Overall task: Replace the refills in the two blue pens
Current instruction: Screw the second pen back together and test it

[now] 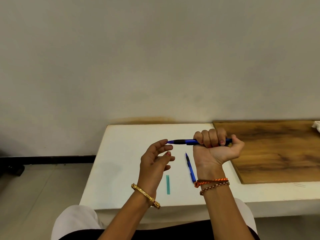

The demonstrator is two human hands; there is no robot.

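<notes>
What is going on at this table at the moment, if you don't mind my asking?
A person is working on blue pens. The right hand grips one blue pen level above the white table, while the left hand is open, a fingertip at the pen's tip. A second blue pen and a green packet lie on the table.

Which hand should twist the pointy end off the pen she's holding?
Probably the left hand. It is open, fingertips right at the tip of the held blue pen, while the right hand is wrapped round the barrel.
</notes>
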